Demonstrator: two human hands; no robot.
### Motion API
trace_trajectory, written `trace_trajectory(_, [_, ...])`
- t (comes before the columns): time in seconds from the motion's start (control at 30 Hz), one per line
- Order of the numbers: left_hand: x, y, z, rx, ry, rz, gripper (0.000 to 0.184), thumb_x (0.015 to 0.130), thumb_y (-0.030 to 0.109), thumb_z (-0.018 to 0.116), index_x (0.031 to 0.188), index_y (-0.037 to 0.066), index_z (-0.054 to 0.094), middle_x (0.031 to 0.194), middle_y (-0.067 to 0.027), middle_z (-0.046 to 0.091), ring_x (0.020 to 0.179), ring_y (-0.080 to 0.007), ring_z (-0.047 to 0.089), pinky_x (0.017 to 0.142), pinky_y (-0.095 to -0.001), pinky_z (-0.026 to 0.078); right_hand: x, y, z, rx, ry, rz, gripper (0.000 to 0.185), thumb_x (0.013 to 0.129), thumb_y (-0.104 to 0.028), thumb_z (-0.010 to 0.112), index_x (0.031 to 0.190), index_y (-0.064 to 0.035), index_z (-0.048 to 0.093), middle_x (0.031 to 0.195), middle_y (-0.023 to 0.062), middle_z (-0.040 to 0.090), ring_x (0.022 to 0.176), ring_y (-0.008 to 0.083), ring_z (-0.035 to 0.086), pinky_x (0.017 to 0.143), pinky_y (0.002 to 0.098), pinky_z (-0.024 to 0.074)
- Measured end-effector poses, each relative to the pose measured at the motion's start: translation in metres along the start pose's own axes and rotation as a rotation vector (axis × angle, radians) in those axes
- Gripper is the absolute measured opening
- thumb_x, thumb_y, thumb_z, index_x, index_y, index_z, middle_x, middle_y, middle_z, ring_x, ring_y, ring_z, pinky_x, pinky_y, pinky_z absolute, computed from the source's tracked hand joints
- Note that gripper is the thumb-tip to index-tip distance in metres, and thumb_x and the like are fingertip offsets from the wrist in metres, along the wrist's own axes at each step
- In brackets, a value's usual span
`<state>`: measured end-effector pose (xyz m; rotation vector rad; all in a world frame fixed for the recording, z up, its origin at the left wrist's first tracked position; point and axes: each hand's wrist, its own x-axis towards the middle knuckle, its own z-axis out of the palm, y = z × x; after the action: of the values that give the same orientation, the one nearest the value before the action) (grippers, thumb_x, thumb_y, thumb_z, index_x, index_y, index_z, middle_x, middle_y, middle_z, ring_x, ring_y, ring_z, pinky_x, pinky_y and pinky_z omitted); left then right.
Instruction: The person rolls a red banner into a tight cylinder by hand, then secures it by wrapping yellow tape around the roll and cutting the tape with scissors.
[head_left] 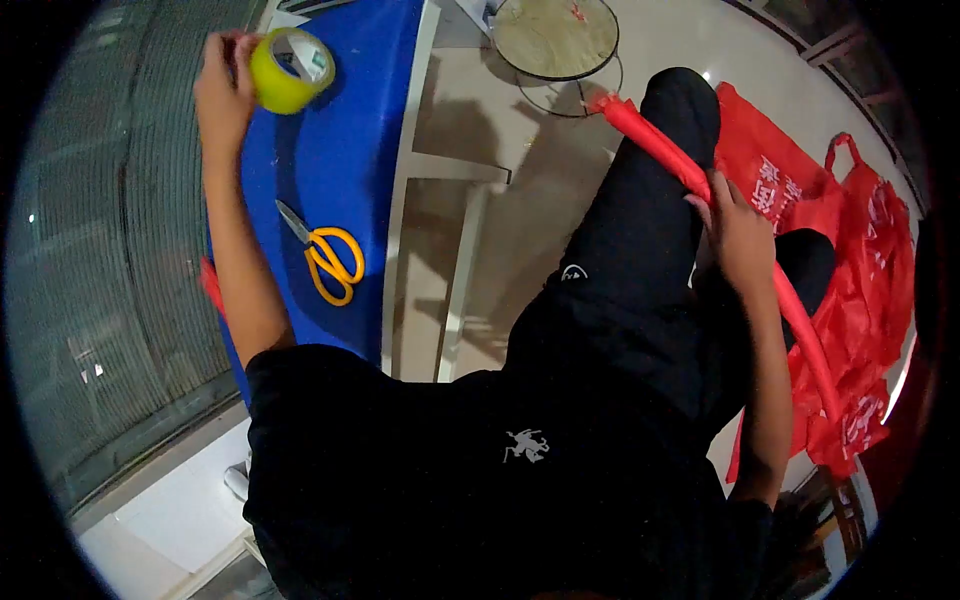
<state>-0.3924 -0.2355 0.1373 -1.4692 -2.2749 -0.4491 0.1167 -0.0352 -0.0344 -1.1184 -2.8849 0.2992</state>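
At the left, beside the left hand [225, 80], a ribbed dark panel [95, 230] runs along the edge of a blue tabletop [360, 110]. The fingers of that hand meet the near edge of a yellow tape roll [280, 90], just to the right of the knuckles; whether they pinch it or only touch it cannot be told. The roll's round opening faces right, away from the palm. Below this hand, by the forearm, lie scissors [335, 265] with orange handles, blades pointing up and left towards the hand. Farther right, beyond the tabletop, a round stool [556, 35] stands above and left of the right hand [740, 235]. That hand is closed about a long red tube [655, 140], thumb and fingers wrapped round it. The tube's long axis slants across the black trouser leg [640, 220]: its frayed end points up and left from the grip, towards the stool, while the other length passes below the hand, down and right. To the right of this grip, red bags [865, 250] with white print lie heaped on the floor.
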Motion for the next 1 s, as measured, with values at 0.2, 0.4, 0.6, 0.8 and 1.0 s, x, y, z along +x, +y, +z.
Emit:
trace_trajectory(0.2, [0.018, 0.051, -0.022, -0.079, 0.046, 0.214, 0.018, 0.101, 0.012, 0.053, 0.113, 0.000, 0.057, 0.107, -0.0141, 0.069, 0.102, -0.0245, 0.067, 0.091, -0.0335, 0.050, -0.002, 0.002, 0.001, 0.042, 0.032, -0.027, 0.043, 0.095, -0.047, 0.054, 0.122, -0.0132, 0.053, 0.099, 0.0135, 0.067, 0.075, 0.0368, 0.069, 0.058, 0.0469, 0.0551])
trace_trajectory(0.4, [0.003, 0.136, 0.003, -0.293, -0.210, 0.232, 0.015, 0.101, 0.012, 0.052, 0.110, 0.001, 0.056, 0.107, -0.0141, 0.070, 0.098, -0.0261, 0.069, 0.088, -0.0346, 0.051, -0.005, 0.005, 0.003, 0.043, 0.094, -0.024, 0.044, 0.096, -0.049, 0.052, 0.121, -0.0129, 0.053, 0.095, 0.0129, 0.065, 0.073, 0.0369, 0.068, 0.058, 0.0454, 0.0552])
trace_trajectory(0.6, [-0.115, 0.274, 0.060, -0.467, -0.521, 0.672, 0.019, 0.092, 0.010, 0.058, 0.110, 0.003, 0.058, 0.101, -0.0157, 0.066, 0.097, -0.0326, 0.065, 0.084, -0.0408, 0.053, -0.007, 0.012, 0.006, 0.004, 0.163, -0.036, 0.044, 0.097, -0.050, 0.049, 0.121, -0.0141, 0.052, 0.092, 0.0128, 0.066, 0.071, 0.0343, 0.069, 0.055, 0.0438, 0.0555])
trace_trajectory(0.8, [-0.135, 0.345, 0.022, -0.675, -0.571, 0.944, 0.028, 0.080, 0.008, 0.061, 0.106, -0.002, 0.060, 0.100, -0.0171, 0.064, 0.095, -0.0341, 0.063, 0.086, -0.0427, 0.053, -0.010, 0.020, 0.022, -0.025, 0.290, -0.063, 0.044, 0.096, -0.052, 0.048, 0.119, -0.0150, 0.053, 0.087, 0.0115, 0.067, 0.067, 0.0321, 0.069, 0.054, 0.0441, 0.0545])
trace_trajectory(1.0, [-0.118, 0.347, 0.021, -0.674, -0.864, 0.772, 0.017, 0.090, 0.013, 0.060, 0.104, 0.003, 0.060, 0.098, -0.0164, 0.067, 0.092, -0.0352, 0.066, 0.080, -0.0434, 0.053, -0.010, 0.022, 0.023, 0.003, 0.293, -0.051, 0.040, 0.096, -0.049, 0.049, 0.118, -0.0154, 0.053, 0.084, 0.0107, 0.067, 0.067, 0.0309, 0.069, 0.053, 0.0429, 0.0546])
